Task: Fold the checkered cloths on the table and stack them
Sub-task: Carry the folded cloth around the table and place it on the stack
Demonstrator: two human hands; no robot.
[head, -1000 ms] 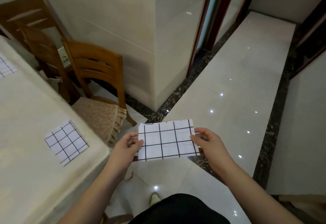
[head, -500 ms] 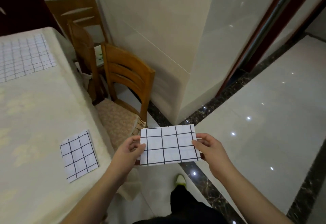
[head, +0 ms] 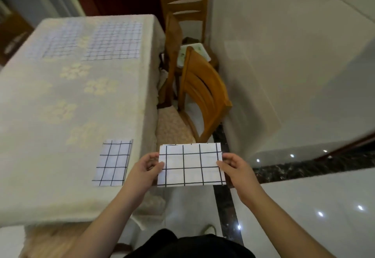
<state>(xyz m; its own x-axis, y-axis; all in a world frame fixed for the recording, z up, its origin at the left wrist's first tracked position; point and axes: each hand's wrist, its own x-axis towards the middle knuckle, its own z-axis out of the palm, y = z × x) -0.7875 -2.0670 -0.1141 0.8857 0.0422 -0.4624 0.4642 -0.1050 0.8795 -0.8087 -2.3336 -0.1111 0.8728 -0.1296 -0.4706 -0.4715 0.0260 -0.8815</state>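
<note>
Both hands pinch a folded checkered cloth above glossy floor tiles, beside the cream-clothed table.

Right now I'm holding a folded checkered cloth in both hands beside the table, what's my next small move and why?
Probably carry the held cloth left and lay it on the folded cloth near the table's edge. Your left hand and right hand pinch its short ends, it looks fully folded, and it hangs off the table.

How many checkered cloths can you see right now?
4. One folded cloth is held off the table in both hands, one folded cloth lies near the table's edge, and two unfolded cloths lie side by side at the far end.
</note>
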